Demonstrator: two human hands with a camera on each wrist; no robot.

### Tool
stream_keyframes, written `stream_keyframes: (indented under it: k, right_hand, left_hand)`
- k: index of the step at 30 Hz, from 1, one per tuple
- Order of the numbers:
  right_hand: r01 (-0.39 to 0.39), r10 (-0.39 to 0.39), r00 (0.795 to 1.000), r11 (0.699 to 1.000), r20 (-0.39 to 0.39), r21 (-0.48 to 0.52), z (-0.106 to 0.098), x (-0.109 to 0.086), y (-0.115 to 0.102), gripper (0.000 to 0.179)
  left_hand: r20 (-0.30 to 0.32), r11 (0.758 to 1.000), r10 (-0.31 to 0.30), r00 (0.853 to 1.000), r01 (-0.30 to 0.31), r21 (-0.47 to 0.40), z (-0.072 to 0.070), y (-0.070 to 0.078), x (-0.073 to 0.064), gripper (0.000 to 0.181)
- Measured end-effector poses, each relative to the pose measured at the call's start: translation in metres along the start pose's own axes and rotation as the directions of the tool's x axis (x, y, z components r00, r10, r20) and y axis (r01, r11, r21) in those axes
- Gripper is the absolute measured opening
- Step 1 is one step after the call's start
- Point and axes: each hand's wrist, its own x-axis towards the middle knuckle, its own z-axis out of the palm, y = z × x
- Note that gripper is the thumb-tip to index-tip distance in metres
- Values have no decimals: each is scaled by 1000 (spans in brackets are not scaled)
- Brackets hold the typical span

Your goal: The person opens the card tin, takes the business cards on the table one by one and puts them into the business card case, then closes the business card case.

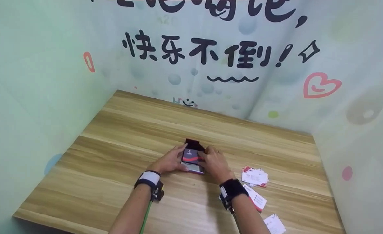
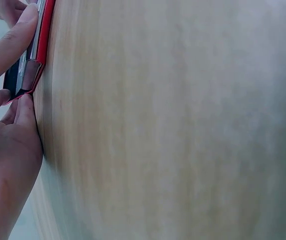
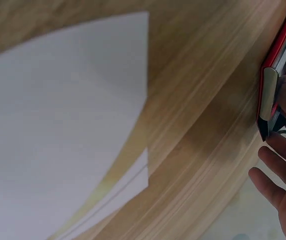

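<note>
A red-edged business card case lies on the table with its dark lid raised at the far side. Inside it sits a dark business card with a red wave and a white logo. My left hand grips the case from its left side, the thumb along the near edge; the left wrist view shows the case between thumb and fingers. At the right side, my right hand pinches the card's edge with thumb and forefinger. In the right wrist view its other fingers are spread apart.
To the right lie a pile of white and red cards, a white card with a red edge, partly behind the right forearm, and more white cards near the front. Printed wall sheets border the wooden table.
</note>
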Motion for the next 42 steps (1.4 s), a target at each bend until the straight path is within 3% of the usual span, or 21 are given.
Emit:
stream_keyframes:
  k: [6, 11, 19, 25, 33, 36, 42]
  right_hand:
    - [-8, 9, 1000, 1000, 28, -7, 1, -5, 0, 37]
    - [-13, 14, 1000, 1000, 26, -12, 0, -8, -4, 35]
    - [-17, 19, 999, 999, 45, -46, -1, -12, -13, 36]
    - [11, -9, 1000, 995, 14, -96, 1, -16, -20, 33]
    - [-33, 38, 996, 997, 78, -70, -2, -22, -28, 35]
    - [-35, 37, 999, 997, 40, -65, 0, -26, -31, 32]
    - [-27, 26, 1000, 996, -9, -86, 2, -30, -33, 28]
  left_hand:
    - [7, 1000, 6, 1000, -6, 9, 2, 0, 2, 108]
    - [33, 997, 43, 999, -41, -62, 1, 0, 3, 106]
    - [-4, 999, 1, 1000, -1, 41, 0, -2, 3, 107]
    - [3, 1000, -8, 1000, 8, 17, 0, -1, 2, 107]
    - [20, 996, -15, 1000, 16, -85, 2, -1, 0, 107]
    - [23, 993, -9, 1000, 12, -121, 4, -1, 0, 106]
    - [19, 996, 24, 1000, -22, -91, 4, -3, 2, 104]
